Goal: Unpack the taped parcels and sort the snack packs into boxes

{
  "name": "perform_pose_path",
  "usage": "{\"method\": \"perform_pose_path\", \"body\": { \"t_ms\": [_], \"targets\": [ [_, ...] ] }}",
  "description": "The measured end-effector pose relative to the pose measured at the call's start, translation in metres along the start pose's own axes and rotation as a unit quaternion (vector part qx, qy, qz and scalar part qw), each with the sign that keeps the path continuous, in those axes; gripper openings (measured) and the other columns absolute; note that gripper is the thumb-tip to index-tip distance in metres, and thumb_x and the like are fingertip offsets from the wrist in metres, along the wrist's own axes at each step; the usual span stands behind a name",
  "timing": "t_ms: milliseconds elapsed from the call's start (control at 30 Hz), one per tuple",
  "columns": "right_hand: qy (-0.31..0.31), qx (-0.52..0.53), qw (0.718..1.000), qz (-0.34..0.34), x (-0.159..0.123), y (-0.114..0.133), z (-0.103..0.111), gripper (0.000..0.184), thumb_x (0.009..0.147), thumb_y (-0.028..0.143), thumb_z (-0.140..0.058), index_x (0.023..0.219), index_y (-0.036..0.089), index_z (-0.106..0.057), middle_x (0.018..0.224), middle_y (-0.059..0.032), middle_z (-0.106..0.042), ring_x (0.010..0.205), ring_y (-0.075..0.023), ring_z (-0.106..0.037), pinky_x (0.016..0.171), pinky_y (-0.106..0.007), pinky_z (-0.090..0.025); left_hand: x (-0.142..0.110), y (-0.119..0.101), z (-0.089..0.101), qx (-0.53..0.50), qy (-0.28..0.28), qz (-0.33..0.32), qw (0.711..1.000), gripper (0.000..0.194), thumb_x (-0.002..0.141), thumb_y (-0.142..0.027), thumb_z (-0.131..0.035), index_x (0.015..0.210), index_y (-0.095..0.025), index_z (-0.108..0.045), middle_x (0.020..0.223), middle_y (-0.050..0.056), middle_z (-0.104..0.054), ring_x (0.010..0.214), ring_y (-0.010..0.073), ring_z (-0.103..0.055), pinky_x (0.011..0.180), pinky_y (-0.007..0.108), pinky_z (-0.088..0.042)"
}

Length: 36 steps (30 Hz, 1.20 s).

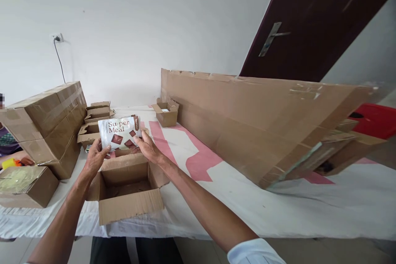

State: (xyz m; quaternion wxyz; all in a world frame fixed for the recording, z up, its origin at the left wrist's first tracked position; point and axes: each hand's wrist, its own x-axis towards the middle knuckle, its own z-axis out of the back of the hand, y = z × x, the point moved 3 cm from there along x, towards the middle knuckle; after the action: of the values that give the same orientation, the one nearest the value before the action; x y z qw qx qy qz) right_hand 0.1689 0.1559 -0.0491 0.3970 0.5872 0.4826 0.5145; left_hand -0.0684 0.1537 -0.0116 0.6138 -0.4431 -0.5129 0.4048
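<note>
Between my two hands is a white pouch (119, 133) printed "Su-per Meal" with brown squares on its front. My left hand (96, 156) grips its lower left corner, thumb on the front. On its right edge my right hand (148, 146) is closed, thumb also in front. The pouch is held up above the far side of an open cardboard box (131, 210), whose flaps are spread outward. Only bare cardboard shows in the visible part of that box. Fingers behind the pouch are hidden.
Taped cartons (46, 111) are stacked at the left, beside several small open boxes (88, 132). A small open box (167, 117) stands near a long cardboard panel (247, 123) on the right. Another person's hand (26, 161) is at the far left, by a yellow-orange object (12, 163).
</note>
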Motion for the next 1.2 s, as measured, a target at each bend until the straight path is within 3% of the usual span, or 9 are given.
{"method": "perform_pose_path", "body": {
  "t_ms": [333,500,600,700,833,900,1000,1100,1200],
  "targets": [
    [-0.001,-0.026,0.996,0.081,-0.011,0.010,-0.002,0.050,0.095,0.045,-0.073,0.142,0.030,-0.064,0.127,-0.0048,-0.078,0.122,-0.0285,-0.072,0.099,-0.043,-0.066,-0.009,-0.014,-0.002,0.023,-0.006,-0.023,0.999,0.063,0.067,-0.049,-0.097,0.115,-0.018,-0.070,0.094,0.004,-0.079,0.080,0.0209,-0.073,0.063,0.027,-0.057],
    [0.037,-0.055,0.983,0.171,-0.024,0.024,-0.013,0.053,0.101,0.050,-0.066,0.150,0.029,-0.059,0.146,-0.0069,-0.072,0.138,-0.0296,-0.066,0.121,-0.050,-0.054,-0.011,-0.029,0.001,0.010,-0.004,-0.033,0.999,0.063,0.061,-0.052,-0.103,0.105,-0.016,-0.076,0.094,0.006,-0.083,0.077,0.0224,-0.075,0.064,0.030,-0.059],
    [0.055,-0.083,0.974,0.204,-0.036,0.034,-0.014,0.060,0.104,0.052,-0.064,0.158,0.028,-0.054,0.144,-0.0096,-0.071,0.134,-0.0290,-0.066,0.119,-0.049,-0.054,-0.009,-0.046,0.015,-0.030,-0.027,-0.087,0.995,0.061,0.059,-0.046,-0.106,0.104,-0.018,-0.077,0.095,0.005,-0.084,0.080,0.0223,-0.077,0.069,0.031,-0.062],
    [-0.002,-0.121,0.967,0.223,-0.047,0.037,0.003,0.061,0.105,0.054,-0.065,0.159,0.028,-0.054,0.129,-0.0100,-0.073,0.121,-0.0283,-0.069,0.106,-0.047,-0.059,-0.006,-0.069,0.041,-0.064,-0.086,-0.167,0.980,0.059,0.062,-0.042,-0.107,0.106,-0.019,-0.075,0.099,0.003,-0.085,0.083,0.0210,-0.078,0.071,0.030,-0.063],
    [-0.160,-0.110,0.960,0.203,-0.053,0.014,0.050,0.056,0.101,0.064,-0.065,0.140,0.024,-0.067,0.113,-0.0095,-0.076,0.105,-0.0271,-0.072,0.097,-0.045,-0.061,-0.005,-0.086,0.078,-0.107,-0.141,-0.231,0.957,0.063,0.062,-0.037,-0.108,0.111,-0.020,-0.072,0.107,0.001,-0.084,0.089,0.0181,-0.077,0.071,0.026,-0.063],
    [-0.217,-0.092,0.961,0.146,-0.056,-0.012,0.072,0.060,0.095,0.072,-0.065,0.127,0.021,-0.070,0.103,-0.0091,-0.076,0.092,-0.0254,-0.072,0.085,-0.042,-0.061,-0.006,-0.079,0.092,-0.107,-0.156,-0.217,0.958,0.063,0.060,-0.035,-0.109,0.110,-0.019,-0.073,0.107,0.003,-0.084,0.091,0.0182,-0.076,0.073,0.025,-0.064],
    [-0.252,-0.088,0.962,0.059,-0.065,-0.055,0.092,0.067,0.086,0.085,-0.062,0.105,0.021,-0.070,0.088,-0.0066,-0.073,0.076,-0.0218,-0.067,0.070,-0.036,-0.058,-0.009,-0.053,0.108,-0.089,-0.188,-0.164,0.964,0.057,0.057,-0.034,-0.107,0.103,-0.020,-0.077,0.104,0.003,-0.084,0.088,0.0187,-0.076,0.070,0.024,-0.064],
    [-0.240,-0.108,0.965,0.019,-0.083,-0.086,0.093,0.067,0.081,0.090,-0.061,0.087,0.024,-0.068,0.073,-0.0042,-0.067,0.064,-0.0214,-0.060,0.058,-0.035,-0.052,-0.014,-0.022,0.117,-0.077,-0.205,-0.114,0.969,0.056,0.056,-0.033,-0.105,0.104,-0.022,-0.078,0.105,0.003,-0.085,0.088,0.0194,-0.078,0.069,0.023,-0.064],
    [-0.207,-0.125,0.970,0.011,-0.104,-0.103,0.081,0.059,0.080,0.087,-0.065,0.072,0.029,-0.061,0.065,-0.0061,-0.064,0.060,-0.0251,-0.057,0.057,-0.040,-0.051,-0.020,0.003,0.122,-0.074,-0.208,-0.081,0.972,0.060,0.055,-0.033,-0.105,0.107,-0.020,-0.078,0.108,0.004,-0.085,0.094,0.0208,-0.079,0.076,0.025,-0.066]
  ]
}}
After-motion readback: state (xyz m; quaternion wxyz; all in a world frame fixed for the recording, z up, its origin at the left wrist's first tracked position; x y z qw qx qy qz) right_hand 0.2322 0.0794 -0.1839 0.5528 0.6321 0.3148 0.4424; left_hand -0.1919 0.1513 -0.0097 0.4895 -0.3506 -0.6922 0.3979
